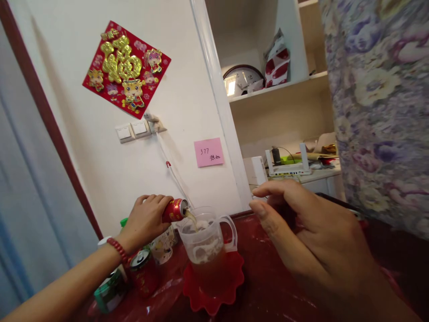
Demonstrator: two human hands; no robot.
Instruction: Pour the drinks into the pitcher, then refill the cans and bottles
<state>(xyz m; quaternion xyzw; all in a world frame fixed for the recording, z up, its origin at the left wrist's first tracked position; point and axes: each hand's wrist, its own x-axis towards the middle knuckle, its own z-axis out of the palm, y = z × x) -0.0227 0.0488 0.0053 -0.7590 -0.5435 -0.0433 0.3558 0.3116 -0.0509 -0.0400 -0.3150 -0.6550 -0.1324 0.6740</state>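
Left hand [145, 223] has its fingers wrapped round a red can [172, 210], tipped so the drink runs into the jug [204, 250] just right of them. Right hand [321, 241] looks empty, fingers loosely parted; red mat [235, 273] below probably catches drips.

There's the can [173, 210], thin metal, bare and silvery at its end, glossy red around the side, and now the pitcher [204, 243], see-through plastic, smooth and faintly cloudy. The dish [236, 268]: smooth, plastic-looking. Look at that table [261, 277], slick and shiny, throwing back glare! A soft polish on the beaded bracelet [117, 248]. Flat, matt wall [181, 103]; bright, crinkly gold foil on the poster [125, 67]; plain dull paper for the note [208, 152]. Cloth folds in the blue curtain [36, 188], printed cloth in the floral curtain [378, 98]; smooth plastic-looking router [290, 169].
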